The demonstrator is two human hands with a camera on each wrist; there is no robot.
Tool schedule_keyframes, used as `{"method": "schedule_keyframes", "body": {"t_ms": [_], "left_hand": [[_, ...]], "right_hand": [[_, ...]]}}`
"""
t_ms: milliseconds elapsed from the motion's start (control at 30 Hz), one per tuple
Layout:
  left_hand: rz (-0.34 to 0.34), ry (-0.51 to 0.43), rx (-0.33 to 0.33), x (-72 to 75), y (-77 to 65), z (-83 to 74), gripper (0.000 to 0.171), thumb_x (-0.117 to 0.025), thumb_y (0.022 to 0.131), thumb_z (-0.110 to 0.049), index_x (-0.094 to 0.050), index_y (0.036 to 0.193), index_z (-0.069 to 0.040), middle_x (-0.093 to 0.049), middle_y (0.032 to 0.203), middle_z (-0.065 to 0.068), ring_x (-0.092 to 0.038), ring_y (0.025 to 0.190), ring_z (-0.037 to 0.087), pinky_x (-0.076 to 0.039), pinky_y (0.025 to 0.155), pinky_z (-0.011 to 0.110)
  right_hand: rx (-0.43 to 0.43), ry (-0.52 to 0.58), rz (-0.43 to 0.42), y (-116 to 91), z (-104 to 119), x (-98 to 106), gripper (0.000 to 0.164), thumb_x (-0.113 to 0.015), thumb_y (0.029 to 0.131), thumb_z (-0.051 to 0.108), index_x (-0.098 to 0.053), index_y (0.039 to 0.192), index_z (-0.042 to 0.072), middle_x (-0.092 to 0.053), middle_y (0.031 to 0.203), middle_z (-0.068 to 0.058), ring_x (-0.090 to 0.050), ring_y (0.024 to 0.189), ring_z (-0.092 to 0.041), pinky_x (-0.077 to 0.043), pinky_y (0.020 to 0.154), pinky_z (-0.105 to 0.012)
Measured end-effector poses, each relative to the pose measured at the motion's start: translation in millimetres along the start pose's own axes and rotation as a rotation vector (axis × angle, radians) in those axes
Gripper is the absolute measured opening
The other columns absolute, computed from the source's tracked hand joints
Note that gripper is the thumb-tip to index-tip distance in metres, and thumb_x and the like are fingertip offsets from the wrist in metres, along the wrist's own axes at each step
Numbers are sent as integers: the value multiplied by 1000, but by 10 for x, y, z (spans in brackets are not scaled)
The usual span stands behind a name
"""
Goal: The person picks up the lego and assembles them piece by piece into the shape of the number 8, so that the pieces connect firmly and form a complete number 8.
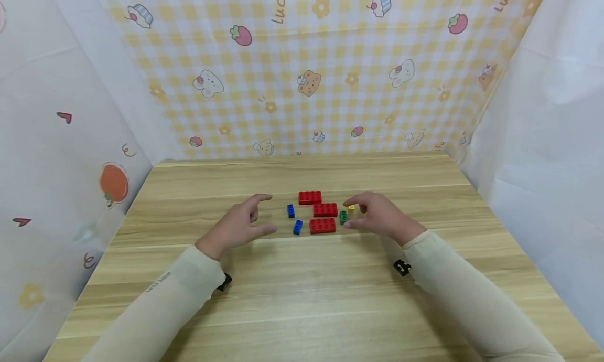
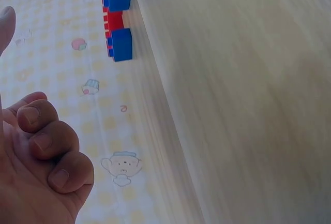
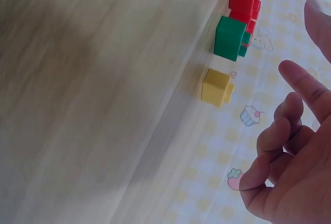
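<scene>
My left hand hovers left of the bricks, thumb and index finger spread apart and the other fingers loosely curled, holding nothing. Nearest to it are two small blue bricks, one farther back and one closer. Three red eight-stud bricks lie in the middle, staggered from back to front. On the right, my right hand is held over a green brick and a small yellow brick, its thumb and index finger apart. The right wrist view shows a gap between its fingers and both bricks.
The bricks lie on a wood-grain table. A yellow checked cloth with cartoon prints hangs behind its back edge. White sheets stand at the left and right.
</scene>
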State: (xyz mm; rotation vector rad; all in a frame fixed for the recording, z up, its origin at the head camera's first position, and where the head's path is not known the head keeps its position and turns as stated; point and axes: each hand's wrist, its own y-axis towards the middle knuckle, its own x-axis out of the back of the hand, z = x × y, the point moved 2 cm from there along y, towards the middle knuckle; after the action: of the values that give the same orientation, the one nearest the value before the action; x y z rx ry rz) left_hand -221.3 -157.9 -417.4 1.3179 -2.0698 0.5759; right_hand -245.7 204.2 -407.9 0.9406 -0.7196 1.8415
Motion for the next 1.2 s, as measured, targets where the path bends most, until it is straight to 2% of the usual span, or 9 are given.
{"method": "schedule_keyframes", "body": {"t_ms": [100,367,600,800,1200], "left_hand": [[8,-6,1,-32,11,-24,82,-81,95,-37,-39,162,-15,-35,74,-2,-31,62,17,-32,57,31],[18,-18,7,-89,27,-78,81,-81,94,-37,-40,161,-17,-36,76,-1,-33,64,17,-34,59,31],[28,-19,5,-126,56,-95,80,-81,95,-38,-40,161,-17,-38,75,-1,-33,63,16,-34,58,32],[35,-19,6,-149,78,-135,80,-81,94,-37,-41,160,-19,-39,75,-1,-33,62,16,-34,58,31],[44,-20,28,-196,116,-127,81,-82,93,-39,-42,160,-16,-42,79,2,-38,65,18,-35,59,33]], "right_hand": [[-2,4,4,22,14,-38,53,-87,88,33,-71,134,13,-56,86,-3,-50,80,-20,-42,69,-35],[2,2,21,54,80,-95,50,-87,89,31,-72,133,13,-63,93,-6,-52,84,-20,-44,72,-36],[0,27,42,78,109,-125,47,-86,90,30,-73,131,13,-58,85,-4,-51,77,-19,-42,68,-35],[-22,10,54,95,163,-140,41,-86,91,28,-75,128,15,-60,86,-3,-53,77,-19,-44,67,-34],[-48,-33,87,189,227,-230,39,-87,90,26,-77,126,14,-70,112,-4,-57,86,-20,-50,77,-35]]}}
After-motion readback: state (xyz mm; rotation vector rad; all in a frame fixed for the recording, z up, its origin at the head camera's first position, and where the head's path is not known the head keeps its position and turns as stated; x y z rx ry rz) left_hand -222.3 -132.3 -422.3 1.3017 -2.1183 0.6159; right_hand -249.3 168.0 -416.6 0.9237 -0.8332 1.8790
